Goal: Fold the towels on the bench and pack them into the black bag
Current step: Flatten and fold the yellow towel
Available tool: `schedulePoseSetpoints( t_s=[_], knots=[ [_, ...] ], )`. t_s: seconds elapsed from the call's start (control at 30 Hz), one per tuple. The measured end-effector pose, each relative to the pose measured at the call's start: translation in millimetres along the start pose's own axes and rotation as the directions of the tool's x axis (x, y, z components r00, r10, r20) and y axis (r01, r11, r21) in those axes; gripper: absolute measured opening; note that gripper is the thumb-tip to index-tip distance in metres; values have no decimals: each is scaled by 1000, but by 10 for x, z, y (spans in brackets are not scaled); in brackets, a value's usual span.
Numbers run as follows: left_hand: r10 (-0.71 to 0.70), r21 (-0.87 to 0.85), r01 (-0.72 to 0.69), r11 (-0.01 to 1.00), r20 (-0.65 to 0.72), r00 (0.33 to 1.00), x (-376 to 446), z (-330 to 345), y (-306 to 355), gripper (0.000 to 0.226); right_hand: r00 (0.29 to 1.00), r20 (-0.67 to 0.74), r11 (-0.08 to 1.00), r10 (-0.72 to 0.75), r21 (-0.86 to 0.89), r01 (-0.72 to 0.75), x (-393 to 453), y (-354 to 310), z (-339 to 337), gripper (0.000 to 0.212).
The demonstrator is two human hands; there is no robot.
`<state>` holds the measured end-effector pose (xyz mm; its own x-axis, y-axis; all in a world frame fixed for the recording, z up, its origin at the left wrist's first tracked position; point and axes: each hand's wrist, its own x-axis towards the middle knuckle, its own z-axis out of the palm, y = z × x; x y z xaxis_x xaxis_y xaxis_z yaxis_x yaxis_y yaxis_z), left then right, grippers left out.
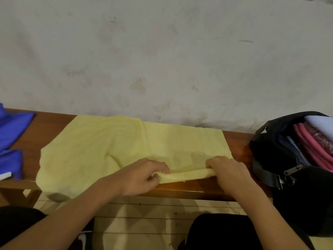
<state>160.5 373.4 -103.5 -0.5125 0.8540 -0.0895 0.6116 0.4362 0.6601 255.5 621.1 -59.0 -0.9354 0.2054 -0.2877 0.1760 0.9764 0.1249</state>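
**Yellow towel mid-fold, near edge pinched**

L to R: blue towel (10, 138) waits at the desk (198, 188) far left, prob. next. Yellow towel (111, 150) lies spread mid-desk. Left hand (142, 175) and right hand (228, 170) each pinch its bunched near edge, likely to lift and fold it over. Black bag (297, 192) sits open at right, w/ folded pink towels (313, 147) already inside.

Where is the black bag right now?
In the head view the black bag sits open at the right end of the wooden bench, just right of the yellow towel and the right hand.
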Motion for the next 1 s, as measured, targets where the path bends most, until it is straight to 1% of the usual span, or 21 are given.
schedulePoseSetpoints(
  t_s=[0.03, 0.1, 0.17, 0.2, 0.23, 0.27, 0.3, 0.33, 0.4, 0.47, 0.5, 0.53, 0.6, 0.67, 0.7, 0.73, 0.77, 0.83, 0.87, 0.93, 1.0],
  knots=[
    [3, -48, -2, 999, 25, 1000, -13, 13, 14, 31, 998, 65, 998, -9, 68, 5, -11, 48, -20, 37],
    [1, -128, 6, 992, 53, 999, -33, 29, 40, 24, 977, 191, 956, -91, 293, 32, 1, 147, -55, 35],
    [-20, -177, 27, 984, 38, 999, -38, 28, 35, 18, 943, 243, 819, -226, 572, 49, 1, 163, -83, 24],
    [-26, -199, 30, 980, 23, 999, -38, 21, 31, 17, 944, 213, 744, -250, 666, 47, 8, 141, -78, 22],
    [-28, -217, 28, 976, 3, 1000, -37, 15, 23, 16, 962, 142, 697, -231, 714, 62, 33, 116, -47, 28],
    [-32, -222, 25, 975, -27, 999, -32, 9, 10, 16, 986, 30, 684, -166, 724, 94, 73, 91, 2, 37],
    [-42, -211, 26, 977, -70, 997, -28, -4, -1, 16, 992, -91, 705, -83, 698, 123, 119, 60, 50, 45],
    [-60, -177, 37, 983, -127, 990, -22, -29, -19, 16, 982, -187, 758, -21, 638, 137, 167, 27, 91, 49],
    [-101, -18, 100, 995, -255, 962, -29, -99, -102, 21, 961, -275, 877, -12, 460, 142, 215, -40, 133, 43],
    [-129, 248, 229, 941, -363, 923, -76, -191, -271, 45, 974, -220, 922, -46, 366, 126, 241, -69, 204, 34],
    [-150, 342, 305, 889, -412, 899, -111, -240, -360, 56, 982, -182, 946, -54, 306, 109, 250, -65, 244, 37],
    [-186, 384, 388, 838, -467, 864, -148, -284, -438, 62, 984, -172, 966, -55, 240, 96, 251, -52, 285, 44],
    [-321, 350, 564, 748, -552, 769, -225, -373, -574, 57, 981, -195, 991, -14, 125, 39, 249, -25, 349, 53],
    [-525, 296, 721, 626, -523, 671, -296, -452, -655, 53, 974, -214, 996, 67, 72, -53, 244, -7, 357, 52],
    [-579, 327, 761, 560, -503, 642, -331, -470, -694, 55, 971, -206, 992, 118, 75, -104, 254, -1, 357, 48],
    [-604, 355, 777, 520, -491, 628, -378, -479, -728, 59, 967, -190, 984, 169, 79, -157, 268, -17, 342, 46],
    [-608, 370, 772, 517, -476, 635, -414, -480, -752, 62, 960, -171, 974, 221, 85, -209, 286, -31, 324, 45],
    [-623, 363, 746, 559, -409, 666, -495, -490, -808, 71, 944, -185, 962, 271, 76, -261, 371, -99, 308, 50],
    [-632, 359, 729, 583, -364, 684, -522, -503, -823, 76, 941, -216, 965, 261, 77, -250, 412, -146, 297, 51],
    [-627, 337, 709, 620, -330, 705, -590, -559, -841, 84, 944, -287, 981, 165, 146, -127, 507, -302, 297, 51],
    [-596, 253, 708, 659, -399, 697, -636, -600, -852, 82, 952, -306, 970, 27, 237, 49, 559, -506, 291, 60]
  ],
)
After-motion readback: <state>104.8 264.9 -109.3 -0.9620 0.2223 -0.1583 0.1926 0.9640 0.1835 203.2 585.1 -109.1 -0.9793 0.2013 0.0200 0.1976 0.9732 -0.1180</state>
